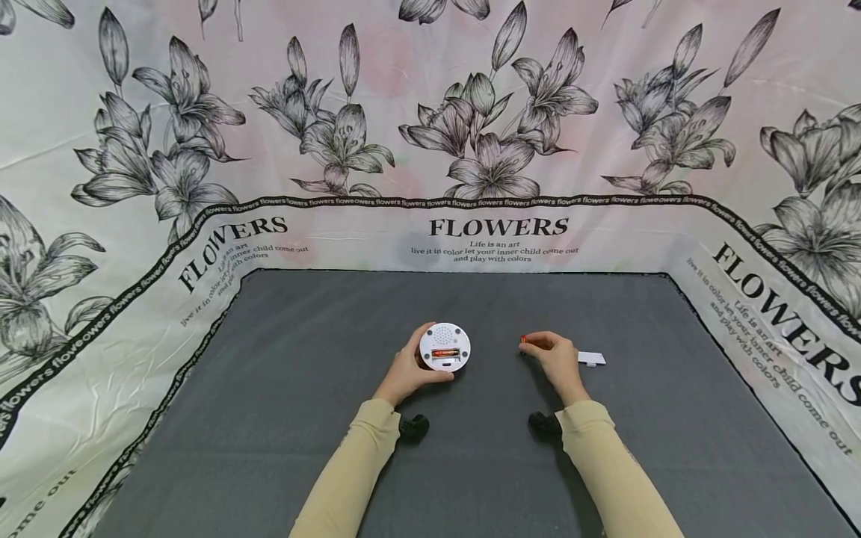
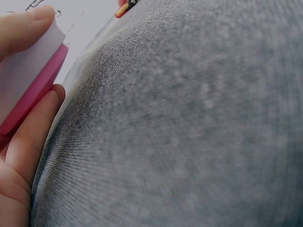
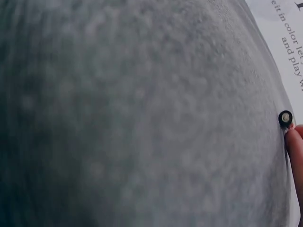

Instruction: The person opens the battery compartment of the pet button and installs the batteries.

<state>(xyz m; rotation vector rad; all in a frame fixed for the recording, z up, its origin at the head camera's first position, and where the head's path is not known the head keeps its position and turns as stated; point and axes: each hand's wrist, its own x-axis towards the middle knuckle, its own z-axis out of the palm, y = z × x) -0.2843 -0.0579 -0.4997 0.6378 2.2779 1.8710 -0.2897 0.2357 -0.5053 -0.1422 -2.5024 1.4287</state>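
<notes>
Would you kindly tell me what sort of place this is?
Probably a tabletop workspace, judging by the dark grey fabric surface, white flower-printed cloth beyond it, and round white battery device.

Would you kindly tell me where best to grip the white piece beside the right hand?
I'd pinch the white piece by its long edges near the right end, coming from the right: it looks thin and flat, and the right hand seems to crowd its left end.

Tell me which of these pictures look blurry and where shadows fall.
Head view: fairly crisp, with soft shadows on the gray surface beside the right hand; left wrist view: the surface blurs toward the right; right wrist view: the surface is blurred, darkest along the left edge.
</notes>
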